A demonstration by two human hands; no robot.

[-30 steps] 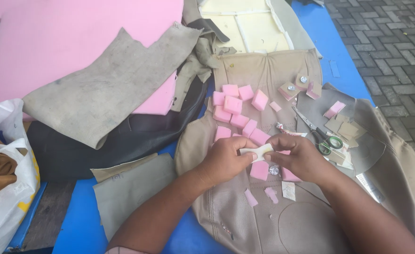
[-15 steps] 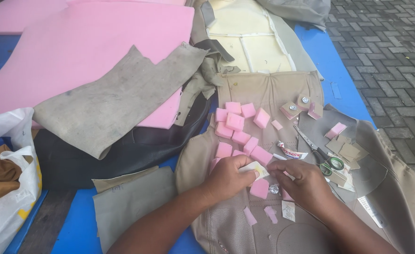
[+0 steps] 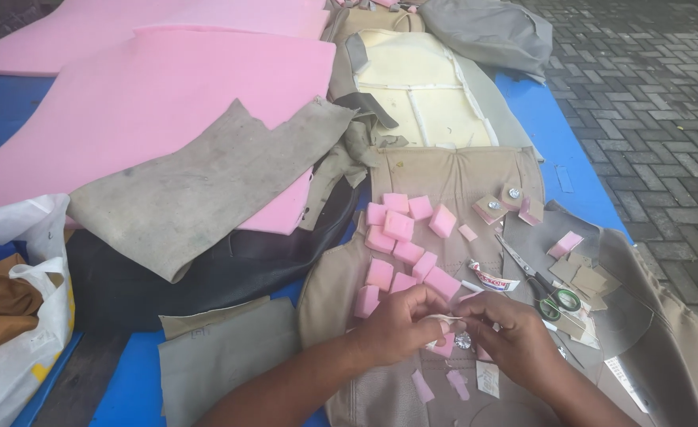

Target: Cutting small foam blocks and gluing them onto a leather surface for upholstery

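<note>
My left hand [image 3: 400,324] and my right hand [image 3: 507,336] meet low in the head view over a tan seat cover [image 3: 444,182]. Together they pinch a small pale fabric piece [image 3: 444,320] wrapped about a pink foam bit; a small silvery button [image 3: 463,341] lies just under them. Several pink foam cubes [image 3: 400,225] lie in a cluster right above my hands. Green-handled scissors [image 3: 550,292] and a small glue tube [image 3: 491,278] rest to the right of the cubes.
Large pink foam sheets [image 3: 151,95] and a grey-brown fabric piece [image 3: 206,182] cover the left of the blue table [image 3: 558,150]. A white plastic bag [image 3: 17,316] sits at the left edge. Small fabric squares [image 3: 586,277] lie right; paved ground beyond.
The camera view has tilted downward, so everything sits lower in the frame. My hands stay together on the small fabric piece, working it slightly.
</note>
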